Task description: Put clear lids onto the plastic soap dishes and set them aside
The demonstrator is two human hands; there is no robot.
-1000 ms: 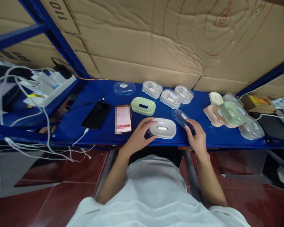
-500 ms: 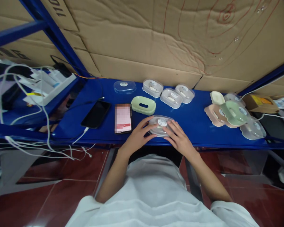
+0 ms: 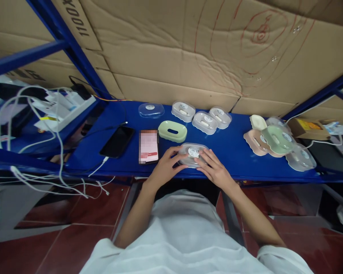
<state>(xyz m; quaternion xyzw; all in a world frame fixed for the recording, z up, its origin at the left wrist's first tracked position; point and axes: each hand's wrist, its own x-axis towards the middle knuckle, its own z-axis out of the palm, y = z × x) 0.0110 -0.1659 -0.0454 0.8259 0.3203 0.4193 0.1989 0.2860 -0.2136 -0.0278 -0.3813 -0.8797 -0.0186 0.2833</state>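
Near the front edge of the blue shelf lies a soap box [image 3: 193, 152] with a clear lid and a round white label. My left hand [image 3: 169, 166] grips its left end, thumb at the front and fingers over the lid. At the other end, my right hand [image 3: 214, 168] holds it with the fingers bent over the lid. Just behind stands an open light green soap dish [image 3: 172, 131] with an oval slot. A loose clear lid [image 3: 151, 110] rests at the back. Several lidded soap boxes, one of them a pale box [image 3: 205, 122], sit behind the green dish to the right.
On the right is a pile with a green soap box [image 3: 278, 139], a pink one [image 3: 256, 142] and a cream dish [image 3: 258, 122]. To the left lie a lit phone [image 3: 148, 147] and a black phone [image 3: 117, 141]. White cables [image 3: 57, 152] hang farther left. Cardboard [image 3: 165, 49] walls the back.
The view has shifted slightly. My right fingers have moved a little toward the lid's front right, uncovering more of the label. Both hands stay on the soap box.
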